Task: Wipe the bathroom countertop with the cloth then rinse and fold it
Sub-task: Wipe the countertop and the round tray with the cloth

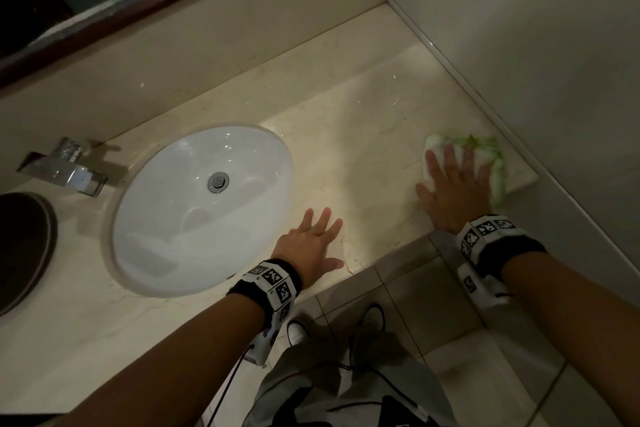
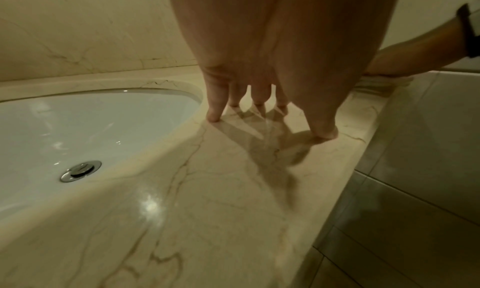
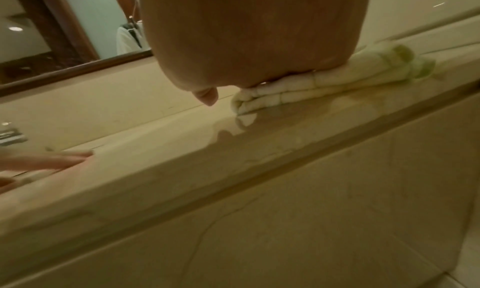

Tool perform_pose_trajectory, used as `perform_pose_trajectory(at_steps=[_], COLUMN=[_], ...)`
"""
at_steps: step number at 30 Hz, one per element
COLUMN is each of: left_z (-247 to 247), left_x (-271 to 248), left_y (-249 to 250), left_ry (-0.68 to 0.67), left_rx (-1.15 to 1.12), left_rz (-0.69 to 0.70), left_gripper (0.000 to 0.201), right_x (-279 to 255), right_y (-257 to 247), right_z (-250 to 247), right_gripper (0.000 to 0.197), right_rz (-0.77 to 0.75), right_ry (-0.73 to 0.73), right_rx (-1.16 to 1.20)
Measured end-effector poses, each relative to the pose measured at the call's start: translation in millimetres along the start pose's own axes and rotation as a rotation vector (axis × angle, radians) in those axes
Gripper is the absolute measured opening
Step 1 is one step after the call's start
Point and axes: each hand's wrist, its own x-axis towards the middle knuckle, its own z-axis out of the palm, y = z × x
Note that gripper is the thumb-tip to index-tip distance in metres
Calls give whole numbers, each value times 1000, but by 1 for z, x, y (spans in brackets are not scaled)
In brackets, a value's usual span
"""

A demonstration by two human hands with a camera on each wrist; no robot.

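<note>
From the head view, we see our right hand (image 1: 452, 185) spread flat, fingers straight and fanned, pressing down on the folded white cloth with green stripes (image 1: 485, 158). The cloth lies at the far right end of the cream marble worktop (image 1: 346, 121), near its front edge and close to the side wall. Our left hand (image 1: 311, 246) is also flat and open, palm down on the bare worktop just right of the oval white basin (image 1: 194, 211), holding nothing. The two hands are well apart. A chrome tap (image 1: 65, 166) stands to the left of the basin, and a dark-framed mirror (image 1: 114, 7) runs along the wall behind.

From the left wrist, we see our left fingers (image 2: 214, 107) straight and splayed, their tips touching the worktop (image 2: 207, 189) beside the basin's rim (image 2: 103, 95); the thumb tip also rests on the stone near the front edge. The chrome drain (image 2: 81, 171) shows in the basin. Our right hand (image 2: 389, 64) is visible far off, lying on the cloth.

From the right wrist, the heel of our right hand (image 3: 246, 46) bears on the folded cloth (image 3: 324, 85), which lies in layers on the worktop (image 3: 182, 148). The thumb tip (image 3: 206, 97) hangs free just left of the cloth; the other fingers are hidden. Our left fingers (image 3: 52, 160) lie flat on the worktop at the left.
</note>
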Motion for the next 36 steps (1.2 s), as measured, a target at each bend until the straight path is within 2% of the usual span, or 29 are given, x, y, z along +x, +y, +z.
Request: perform_pose_trajectory(at_steps=[4,9,11,16,18,22,24,29,32,36], left_z=[11,19,19,14,9,8,8,8,13,16], left_x=[-2,-9,-10,-10,-13,-22,-26,-32,-33,-39], left_y=[-4,-12,-18,-40,-49,-73,-85,-105,-112,-110], left_ry=[56,154,180,118,110,136,131,152,155,128], left_rx=[-25,-223,-244,-159,-160,-201,-212,-286,-358,-379], left_rz=[23,46,56,90,118,127,125,100,52,45], left_gripper=[74,72,73,63,58,53,53,52,52,49], right_x=[-18,-59,-71,-70,-63,-42,-38,-35,-39,-51], right_y=[-40,-113,-135,-129,-119,-90,-80,-108,-124,-147], right_z=[13,41,47,47,42,20,15,17,18,21], right_gripper=[81,73,68,63,64,72,75,80,73,73], right_rz=[-85,-334,-384,-400,-363,-146,-46,115,120,-16], right_ry=[32,59,53,20,16,-8,-64,-102,-139,-196], right_rx=[-5,-51,-48,-57,-34,-63,-31,-8,-9,-88])
